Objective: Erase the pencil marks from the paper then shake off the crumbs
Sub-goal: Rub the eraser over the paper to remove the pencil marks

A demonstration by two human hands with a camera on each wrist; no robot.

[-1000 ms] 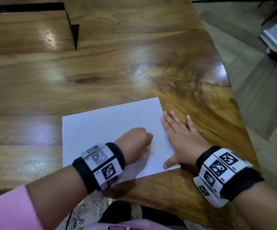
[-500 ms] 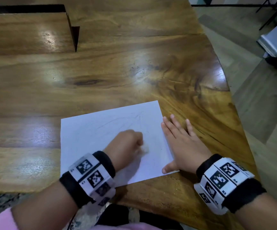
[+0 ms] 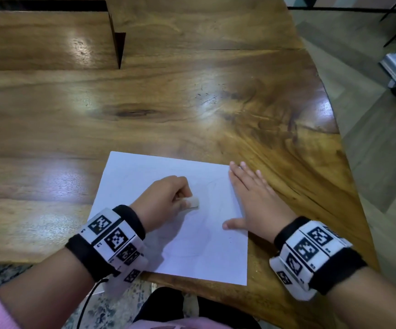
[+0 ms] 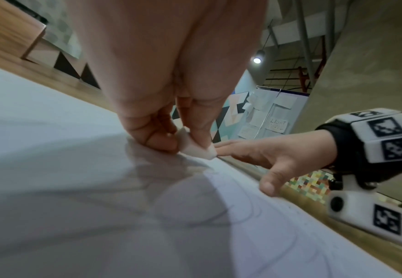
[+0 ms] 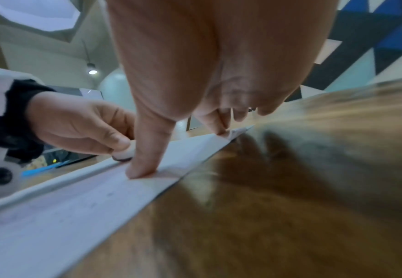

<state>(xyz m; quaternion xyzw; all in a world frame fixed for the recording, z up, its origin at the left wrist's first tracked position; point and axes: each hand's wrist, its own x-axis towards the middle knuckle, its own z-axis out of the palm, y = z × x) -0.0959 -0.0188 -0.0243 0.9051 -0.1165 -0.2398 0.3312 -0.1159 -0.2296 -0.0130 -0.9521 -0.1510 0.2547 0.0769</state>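
A white sheet of paper [image 3: 144, 176] with faint pencil lines lies near the front edge of the wooden table [image 3: 192, 103]. My left hand [image 3: 168, 198] pinches a small white eraser [image 3: 193, 202] and holds it down on the middle of the paper. In the left wrist view the eraser [image 4: 195, 148] sits between thumb and fingers, its tip on the sheet [image 4: 52, 169]. My right hand [image 3: 253, 198] lies flat with straight fingers on the paper's right edge, thumb on the sheet and fingers partly on the wood. The right wrist view shows its thumb [image 5: 145, 159] pressing the paper [image 5: 76, 206].
The table's curved right edge [image 3: 348, 167] drops to a grey floor. A raised wooden block [image 3: 45, 41] stands at the back left. The paper's near edge lies close to the table's front edge, above my lap.
The paper has turned clockwise under my hands. My left hand has shifted on the sheet, and the eraser now shows at its fingertips. The right hand keeps pressing the right edge.
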